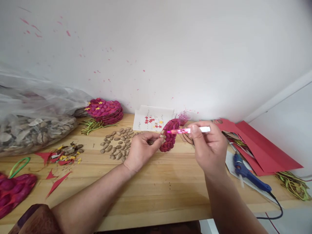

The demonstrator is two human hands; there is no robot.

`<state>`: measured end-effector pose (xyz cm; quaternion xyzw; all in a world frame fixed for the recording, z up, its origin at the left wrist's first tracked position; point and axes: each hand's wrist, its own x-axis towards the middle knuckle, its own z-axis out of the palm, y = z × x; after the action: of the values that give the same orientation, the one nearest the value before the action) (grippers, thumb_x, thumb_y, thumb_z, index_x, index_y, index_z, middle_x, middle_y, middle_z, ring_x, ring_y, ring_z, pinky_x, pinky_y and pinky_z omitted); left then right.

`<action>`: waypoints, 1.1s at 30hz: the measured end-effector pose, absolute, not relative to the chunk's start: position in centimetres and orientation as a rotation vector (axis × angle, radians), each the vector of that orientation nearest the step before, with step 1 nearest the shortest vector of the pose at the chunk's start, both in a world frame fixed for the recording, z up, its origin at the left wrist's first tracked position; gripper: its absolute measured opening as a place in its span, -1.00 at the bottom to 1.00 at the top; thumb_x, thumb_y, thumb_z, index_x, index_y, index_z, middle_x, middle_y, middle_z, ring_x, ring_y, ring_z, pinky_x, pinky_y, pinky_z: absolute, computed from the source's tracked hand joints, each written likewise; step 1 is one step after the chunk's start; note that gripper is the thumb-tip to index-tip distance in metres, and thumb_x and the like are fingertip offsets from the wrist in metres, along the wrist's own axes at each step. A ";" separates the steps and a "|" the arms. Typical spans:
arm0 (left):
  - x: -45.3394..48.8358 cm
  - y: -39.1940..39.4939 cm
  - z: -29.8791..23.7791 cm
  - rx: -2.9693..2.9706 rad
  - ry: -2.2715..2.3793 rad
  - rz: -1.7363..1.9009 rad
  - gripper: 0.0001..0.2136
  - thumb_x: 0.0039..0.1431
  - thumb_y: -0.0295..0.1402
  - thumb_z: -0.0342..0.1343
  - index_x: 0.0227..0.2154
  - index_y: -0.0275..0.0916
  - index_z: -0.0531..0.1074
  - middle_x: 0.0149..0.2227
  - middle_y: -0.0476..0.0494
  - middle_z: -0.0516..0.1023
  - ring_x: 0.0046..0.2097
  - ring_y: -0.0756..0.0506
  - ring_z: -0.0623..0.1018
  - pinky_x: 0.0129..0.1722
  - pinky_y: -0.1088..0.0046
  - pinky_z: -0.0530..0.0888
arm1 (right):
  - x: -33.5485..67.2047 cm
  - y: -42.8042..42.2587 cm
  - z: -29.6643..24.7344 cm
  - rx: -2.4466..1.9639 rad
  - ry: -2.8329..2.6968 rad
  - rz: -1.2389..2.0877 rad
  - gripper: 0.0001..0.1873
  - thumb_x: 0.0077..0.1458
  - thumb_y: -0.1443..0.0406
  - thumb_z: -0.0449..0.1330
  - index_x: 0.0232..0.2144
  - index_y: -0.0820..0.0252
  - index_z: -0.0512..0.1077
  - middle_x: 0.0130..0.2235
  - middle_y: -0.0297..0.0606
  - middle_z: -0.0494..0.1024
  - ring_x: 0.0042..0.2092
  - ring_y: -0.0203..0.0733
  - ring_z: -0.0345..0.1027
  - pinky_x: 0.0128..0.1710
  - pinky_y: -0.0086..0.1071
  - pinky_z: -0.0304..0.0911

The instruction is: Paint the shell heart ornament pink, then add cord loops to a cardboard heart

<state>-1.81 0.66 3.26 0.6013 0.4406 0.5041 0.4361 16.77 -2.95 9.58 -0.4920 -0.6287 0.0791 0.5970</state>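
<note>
My left hand [143, 146] pinches the near left edge of a magenta-painted piece [171, 139] covered in bumpy shells, holding it tilted up off the table. By its fingertips is a pale, unpainted shell [162, 132]. My right hand [209, 146] is closed around a white-handled paintbrush [186, 130], its magenta-stained tip at the piece's upper left, beside the pale shell. Just behind the piece stands a small clear cup [184, 117] with magenta stains. Loose speckled brown shells [118, 151] are spread to the left of my left hand.
A stack of magenta pieces [104, 112], a plastic bag of shells [36, 130] and scraps [65, 154] lie left. Star cut-outs rest on white paper [140, 122] at the back. Red card [268, 149] and a corded blue glue gun [251, 175] are right.
</note>
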 end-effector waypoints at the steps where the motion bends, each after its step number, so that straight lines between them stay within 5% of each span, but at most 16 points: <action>1: -1.8 0.5 3.4 1.546 1.107 1.276 -0.87 0.13 -0.31 0.29 -0.39 -0.25 0.67 -0.45 -0.06 0.67 -0.42 -0.02 0.54 -0.35 0.48 0.45 | 16.2 -3.4 9.2 -1.116 -1.473 0.154 -0.85 0.31 0.18 0.24 -0.27 0.13 0.50 -0.40 -0.35 0.53 -0.39 -0.27 0.37 -0.35 -0.35 0.27; 7: -1.7 0.0 4.0 1.690 1.140 1.361 -0.92 0.15 -0.39 0.29 -0.38 -0.22 0.68 -0.41 -0.06 0.70 -0.37 -0.04 0.60 -0.28 0.48 0.49 | 16.0 -3.2 7.7 -1.049 -1.545 -0.067 -0.97 0.27 0.32 0.26 -0.22 0.12 0.51 -0.35 -0.31 0.58 -0.31 -0.20 0.47 -0.24 -0.27 0.34; 33: -1.7 -0.1 3.8 1.795 1.129 1.376 -0.94 0.16 -0.42 0.31 -0.35 -0.17 0.69 -0.44 -0.01 0.68 -0.38 -0.04 0.58 -0.31 0.44 0.47 | 16.0 -3.9 7.3 -0.928 -1.775 -0.319 -0.86 0.20 0.43 0.26 -0.20 0.12 0.48 -0.34 -0.32 0.59 -0.25 -0.17 0.42 -0.18 -0.19 0.34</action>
<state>-1.75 -0.08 3.80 0.6768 0.4258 0.5189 0.3023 16.03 -3.91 7.29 -0.3884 -0.7431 -0.1333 0.5283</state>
